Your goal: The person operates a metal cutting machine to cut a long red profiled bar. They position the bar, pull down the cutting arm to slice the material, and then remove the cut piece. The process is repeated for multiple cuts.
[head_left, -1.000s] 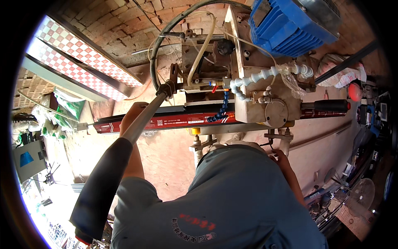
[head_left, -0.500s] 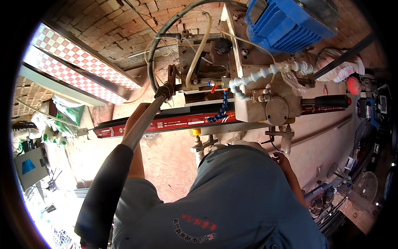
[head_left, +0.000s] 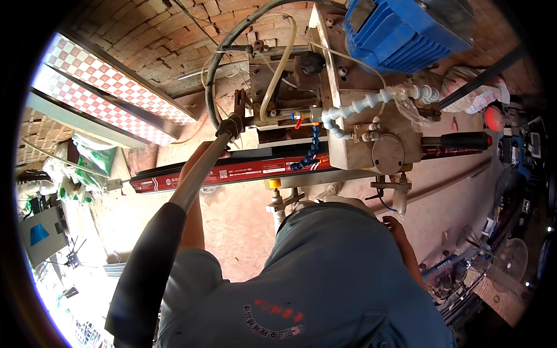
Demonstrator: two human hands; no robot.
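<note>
A long profile (head_left: 249,171), dark on top with red printed film along its side, lies across the machine. My left hand (head_left: 190,166) is closed around its left part, with most fingers hidden behind a metal lever (head_left: 204,165) that crosses in front. The lever's thick black grip (head_left: 145,272) extends toward the lower left, and my hand is not on that grip. Beside my right hip hangs my right hand (head_left: 395,228), just below a clamp fitting (head_left: 400,194). Its fingers are small and shadowed, so their hold is unclear.
A blue finned motor (head_left: 406,35) sits at the top right of the machine. Jointed grey coolant hose (head_left: 365,104) and blue hose (head_left: 315,145) reach over the work. Checkered panels (head_left: 116,87) stand at the left, a fan (head_left: 510,260) at the lower right.
My right hand has dropped slightly, away from the clamp fitting. My left hand and the profile stay nearly in place.
</note>
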